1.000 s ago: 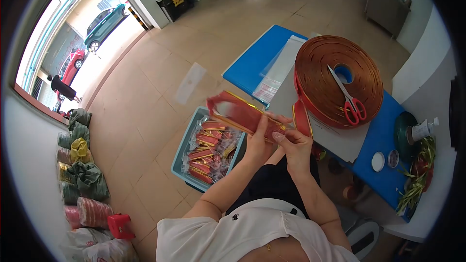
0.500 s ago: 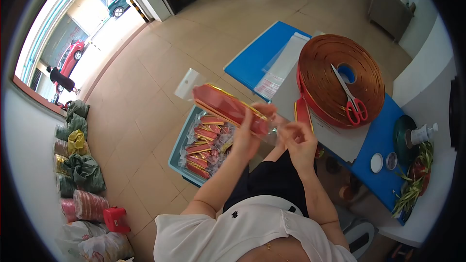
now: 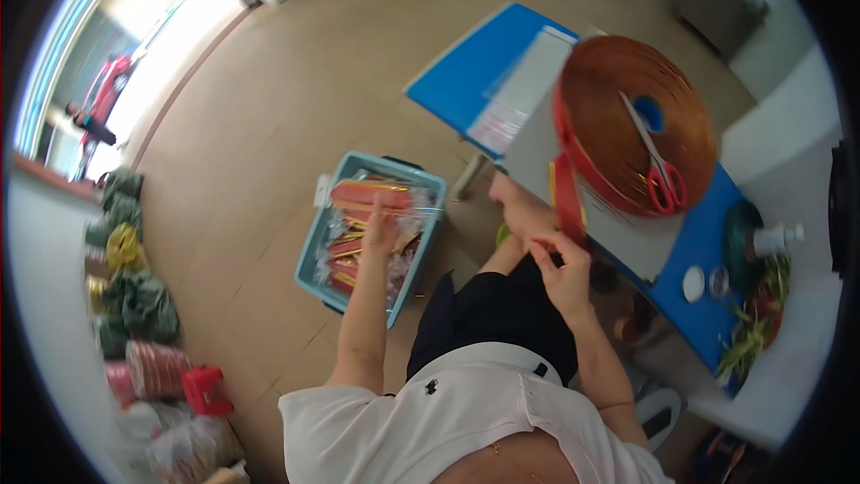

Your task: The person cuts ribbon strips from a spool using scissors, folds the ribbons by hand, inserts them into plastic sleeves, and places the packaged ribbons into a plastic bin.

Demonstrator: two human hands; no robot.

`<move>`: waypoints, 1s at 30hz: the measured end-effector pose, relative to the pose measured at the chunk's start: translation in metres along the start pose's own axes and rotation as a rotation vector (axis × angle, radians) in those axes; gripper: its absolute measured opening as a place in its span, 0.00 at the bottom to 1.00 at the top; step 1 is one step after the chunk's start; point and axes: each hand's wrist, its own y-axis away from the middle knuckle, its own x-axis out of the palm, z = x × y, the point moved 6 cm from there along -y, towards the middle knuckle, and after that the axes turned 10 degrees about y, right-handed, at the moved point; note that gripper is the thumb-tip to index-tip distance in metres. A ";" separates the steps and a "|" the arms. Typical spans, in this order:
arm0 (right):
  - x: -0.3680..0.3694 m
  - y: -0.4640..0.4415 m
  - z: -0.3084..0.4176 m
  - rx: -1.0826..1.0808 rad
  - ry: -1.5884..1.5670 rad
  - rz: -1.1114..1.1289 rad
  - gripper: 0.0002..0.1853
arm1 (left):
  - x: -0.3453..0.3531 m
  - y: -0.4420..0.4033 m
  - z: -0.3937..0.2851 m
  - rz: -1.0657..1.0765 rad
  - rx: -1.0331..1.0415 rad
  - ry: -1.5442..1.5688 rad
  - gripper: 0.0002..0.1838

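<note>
My left hand, slightly blurred, reaches over a light blue plastic basket. It grips a clear bag of folded red ribbon with gold edges, whose white header tab sticks out past the basket's left rim. Similar ribbon packets fill the basket below. My right hand is in front of my lap, thumb and forefinger pinched together; whether anything tiny is between them cannot be made out. Close to it, a loose end of red ribbon hangs from a large ribbon roll.
Red-handled scissors lie on the roll, which rests on a grey board over a blue table. Clear bags are stacked beside it. Sacks and a red box line the left wall. A person is outside.
My left hand has carried the ribbon packet down and left, from in front of me to the basket. My right hand has let go of the packet's end and stays near my lap.
</note>
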 end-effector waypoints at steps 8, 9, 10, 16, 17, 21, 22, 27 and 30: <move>-0.171 -0.063 -0.028 -0.137 0.724 -0.431 0.10 | 0.133 0.066 0.153 0.350 -0.179 -0.766 0.14; -0.174 -0.072 -0.037 -0.112 0.754 -0.343 0.10 | 0.156 0.085 0.182 0.572 -0.248 -0.683 0.14; -0.179 -0.075 -0.047 -0.076 0.764 -0.292 0.12 | 0.195 0.113 0.193 0.708 -0.120 -0.709 0.16; -0.167 -0.089 -0.052 -0.183 0.656 -0.058 0.21 | 0.198 0.117 0.213 0.621 0.011 -0.542 0.13; -0.167 -0.089 -0.057 -0.093 0.668 -0.049 0.23 | 0.202 0.105 0.202 0.623 0.129 -0.535 0.12; -0.179 -0.093 -0.097 0.119 0.257 -0.063 0.27 | 0.283 0.122 0.080 0.581 0.246 -0.659 0.11; -0.184 -0.098 -0.092 0.095 0.173 -0.125 0.27 | 0.312 0.119 0.052 0.612 0.278 -0.696 0.11; -0.210 -0.083 -0.066 0.175 -0.270 -0.465 0.20 | 0.391 0.181 -0.025 1.091 0.417 -0.558 0.11; -0.244 -0.037 -0.073 0.162 -0.380 -0.789 0.15 | 0.303 0.194 -0.086 0.832 0.278 -0.830 0.14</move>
